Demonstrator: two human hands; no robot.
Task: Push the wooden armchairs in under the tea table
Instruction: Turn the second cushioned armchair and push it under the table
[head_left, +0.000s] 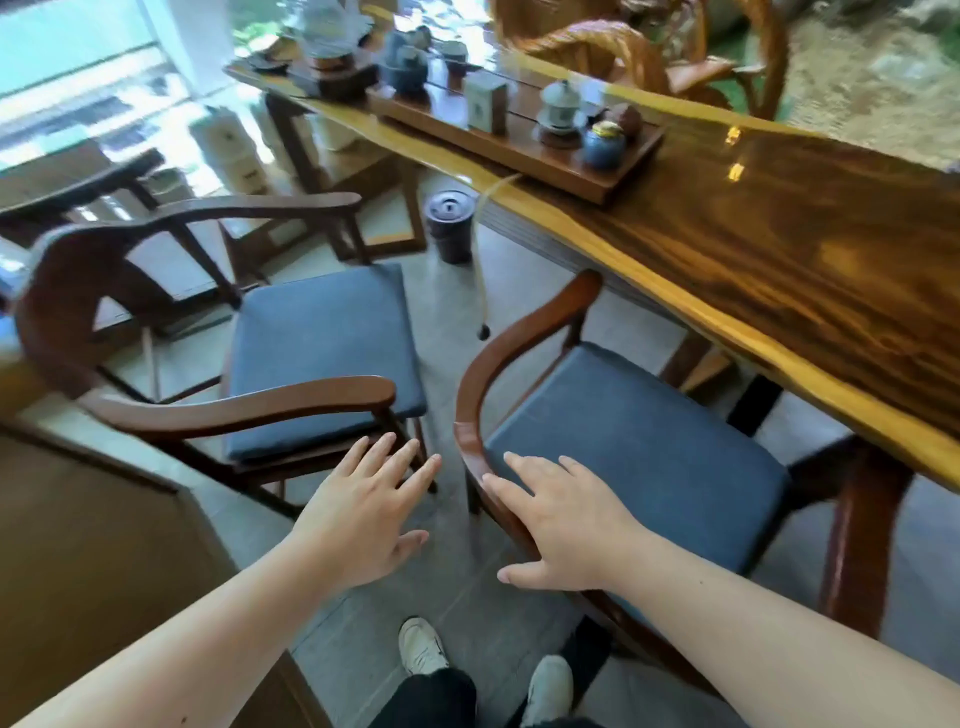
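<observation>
Two wooden armchairs with blue seat cushions stand beside the long glossy wooden tea table (810, 270). The right armchair (519, 332) sits partly under the table's near edge. The left armchair (249, 400) stands apart from the table, turned away at an angle. My right hand (556, 519) is open with fingers spread, resting on or just over the curved back rail of the right armchair. My left hand (363, 509) is open and hovers over the floor gap between the two chairs, close to the left chair's near armrest, holding nothing.
A wooden tea tray (519, 150) with cups, jars and a teapot sits on the table. A dark waste bucket (449, 226) stands on the tiled floor under the table edge. A brown cabinet (88, 561) is at my left. Carved wooden chairs (649, 57) stand beyond the table.
</observation>
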